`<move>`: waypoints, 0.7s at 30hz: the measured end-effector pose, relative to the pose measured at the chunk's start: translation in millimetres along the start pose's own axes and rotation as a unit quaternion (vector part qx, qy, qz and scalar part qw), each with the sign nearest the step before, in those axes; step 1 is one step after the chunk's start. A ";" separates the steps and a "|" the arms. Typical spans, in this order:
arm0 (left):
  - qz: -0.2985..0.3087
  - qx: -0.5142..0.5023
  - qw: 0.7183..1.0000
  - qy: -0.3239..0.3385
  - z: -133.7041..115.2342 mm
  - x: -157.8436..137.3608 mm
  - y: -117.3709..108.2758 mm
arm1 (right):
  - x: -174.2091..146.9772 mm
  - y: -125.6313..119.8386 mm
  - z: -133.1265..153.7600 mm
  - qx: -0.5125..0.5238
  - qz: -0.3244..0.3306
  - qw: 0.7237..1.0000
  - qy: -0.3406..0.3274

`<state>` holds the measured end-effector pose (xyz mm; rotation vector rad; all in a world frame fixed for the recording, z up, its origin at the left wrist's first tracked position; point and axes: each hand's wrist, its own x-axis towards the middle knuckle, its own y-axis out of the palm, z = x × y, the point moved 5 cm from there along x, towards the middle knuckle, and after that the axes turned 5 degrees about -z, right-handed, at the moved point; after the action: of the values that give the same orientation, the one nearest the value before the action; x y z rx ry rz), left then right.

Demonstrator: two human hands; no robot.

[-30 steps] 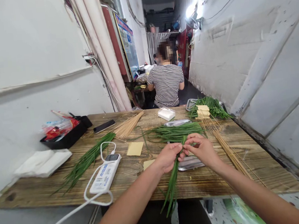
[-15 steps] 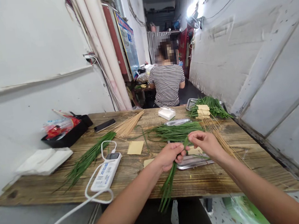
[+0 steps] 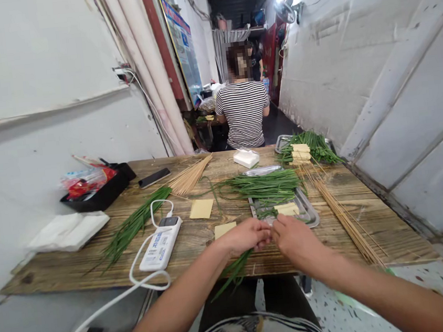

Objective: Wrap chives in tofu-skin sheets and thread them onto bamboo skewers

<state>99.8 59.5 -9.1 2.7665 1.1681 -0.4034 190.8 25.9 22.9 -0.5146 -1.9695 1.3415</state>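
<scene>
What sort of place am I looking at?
Probably a small eatery's food-prep space, though I can't be certain: bamboo skewers fan out on the wooden table, long chive-like greens lie heaped, and pale yellow rolls with greens rest in a metal tray.

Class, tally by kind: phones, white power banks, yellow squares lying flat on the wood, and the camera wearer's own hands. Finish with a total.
Phone: 1
White power bank: 1
Flat yellow squares: 2
Left hand and right hand: 2
Total: 6
</scene>
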 end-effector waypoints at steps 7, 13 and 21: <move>-0.069 0.220 0.971 0.066 11.8 -35.3 -4.6 | -25.3 8.6 25.8 0.041 0.004 0.999 0.036; -0.155 0.400 0.887 0.173 -0.5 -38.6 -5.0 | -12.3 14.2 7.3 0.142 0.015 0.987 0.068; -0.118 0.453 0.858 0.209 -14.9 -26.1 -16.7 | 5.7 7.0 -42.3 0.370 0.045 0.922 0.104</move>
<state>73.4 56.3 12.6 3.6524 1.8018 -0.4838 217.3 59.8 27.9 -0.3549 -1.1486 1.8625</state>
